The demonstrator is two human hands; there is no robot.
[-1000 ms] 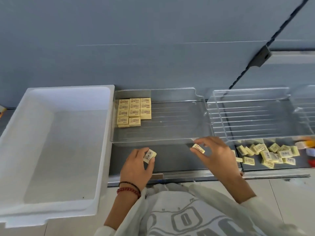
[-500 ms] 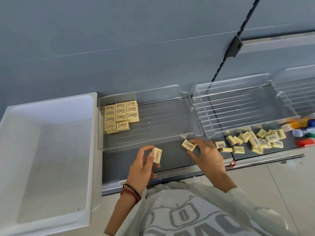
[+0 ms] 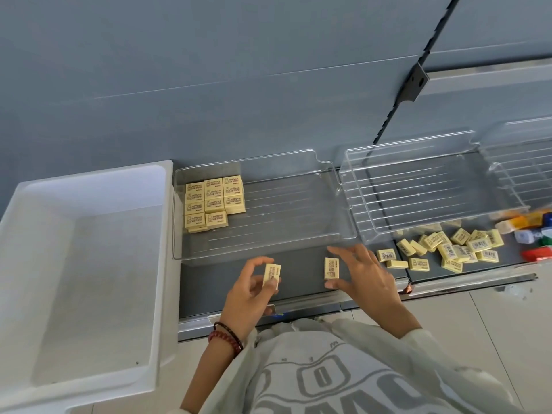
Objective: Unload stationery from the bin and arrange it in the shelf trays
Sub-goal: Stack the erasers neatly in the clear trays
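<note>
Nearest me, my left hand (image 3: 249, 289) pinches one pale yellow eraser (image 3: 271, 276) upright between thumb and fingers, printed face toward me, I judge so I can check its orientation before laying it down. Just right of it, my right hand (image 3: 363, 277) pinches a second eraser (image 3: 331, 268) the same way, the other fingers spread loosely. Both hover over the dark shelf (image 3: 298, 286). Beyond them sits the clear tray (image 3: 298, 204), where a neat block of erasers (image 3: 213, 201) fills its far-left corner, likely started there so rows build outward. To the right, loose erasers (image 3: 448, 251) lie scattered under a second tray (image 3: 418, 186). The white bin (image 3: 83, 273) on the left looks emptied. Coloured items (image 3: 531, 231) at the far right edge are cut off and unidentifiable.
</note>
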